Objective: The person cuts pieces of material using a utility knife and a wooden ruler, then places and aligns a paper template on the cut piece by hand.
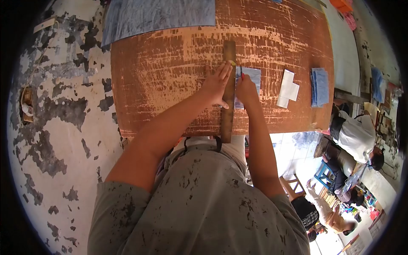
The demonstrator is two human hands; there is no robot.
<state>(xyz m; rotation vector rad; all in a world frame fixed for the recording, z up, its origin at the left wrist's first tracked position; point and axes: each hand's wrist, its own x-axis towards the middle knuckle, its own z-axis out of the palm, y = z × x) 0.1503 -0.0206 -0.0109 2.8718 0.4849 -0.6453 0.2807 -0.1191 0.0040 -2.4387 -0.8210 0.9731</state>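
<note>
We count one ruler (pixel 228 125) under our left hand (pixel 216 85) and one cutter (pixel 242 76) in our right hand (pixel 247 90). Beside the right hand lies one blue piece (pixel 254 75); farther right, one white shape (pixel 287 88) and one blue stack (pixel 319 87).

Blotched wall (pixel 51 140) left, people (pixel 359 131) right

A blue-grey sheet (pixel 161 19) covers the far left of the worn brown surface (pixel 157 85). Toward its right edge, a white cutout (pixel 288 90) lies near a blue piece (pixel 319 87). Beyond, a blue stool (pixel 324 174) stands among the people; something orange (pixel 341 5) shows upper right.
</note>
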